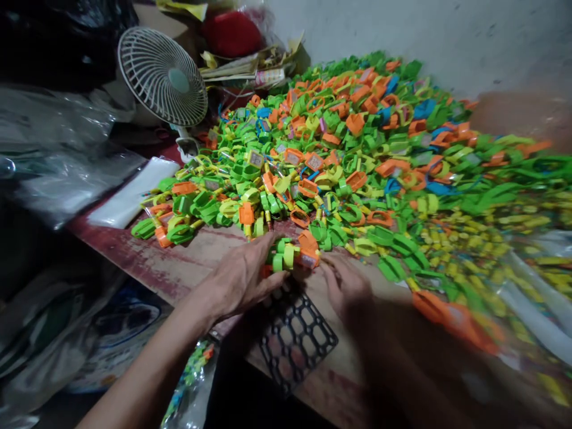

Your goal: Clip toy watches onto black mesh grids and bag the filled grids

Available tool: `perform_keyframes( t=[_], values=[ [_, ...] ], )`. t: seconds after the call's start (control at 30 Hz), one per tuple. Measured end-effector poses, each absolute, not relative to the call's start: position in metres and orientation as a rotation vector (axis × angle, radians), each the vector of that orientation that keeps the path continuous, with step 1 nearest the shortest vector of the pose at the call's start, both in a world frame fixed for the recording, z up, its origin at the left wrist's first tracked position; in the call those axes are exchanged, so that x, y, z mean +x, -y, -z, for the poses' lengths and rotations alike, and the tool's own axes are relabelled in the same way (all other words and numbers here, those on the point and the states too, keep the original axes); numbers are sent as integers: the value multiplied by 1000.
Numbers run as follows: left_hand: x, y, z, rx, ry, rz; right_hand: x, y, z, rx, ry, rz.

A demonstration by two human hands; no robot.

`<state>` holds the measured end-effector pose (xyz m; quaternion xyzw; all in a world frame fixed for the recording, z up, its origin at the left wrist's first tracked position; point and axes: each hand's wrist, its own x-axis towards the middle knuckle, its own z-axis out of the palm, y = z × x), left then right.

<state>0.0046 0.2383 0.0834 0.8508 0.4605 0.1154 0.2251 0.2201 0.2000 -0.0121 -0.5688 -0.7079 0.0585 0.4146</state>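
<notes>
Above the near part of the table, my left hand (239, 277) curls its fingers and thumb round a small bunch of plastic toy watches (284, 256) in green, yellow and orange. At the right end of that bunch is an orange toy watch (308, 253). The bent fingertips of my right hand (346, 283), slightly blurred, meet its edge; the thumb is hard to make out. Below both hands lies a black plastic grid (301, 333) with rounded openings, partly covered by my left hand. Just beyond them rises a large pile of toy watches (330, 149).
A white fan (163, 77) stands at the back left, near a sheaf of clear plastic bags (131, 193). Many small yellow pieces (469, 244) lie to the right. A bag of colourful pieces (192, 381) hangs below the near table edge (134, 274). A wall (424, 30) closes the back.
</notes>
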Motion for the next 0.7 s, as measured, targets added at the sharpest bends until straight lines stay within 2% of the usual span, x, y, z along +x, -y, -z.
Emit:
perform_keyframes(
  t=[0.27,0.47,0.7],
  values=[
    [19,-246,-87,2262,-1414,-395,232,-212,17,-1847,2015,-29],
    [36,-242,-70,2357,-1362,-442,265,-196,23,-1768,2113,-82],
    [21,-232,-99,2301,-1466,-870,277,-260,-39,-1767,2076,88]
  ],
)
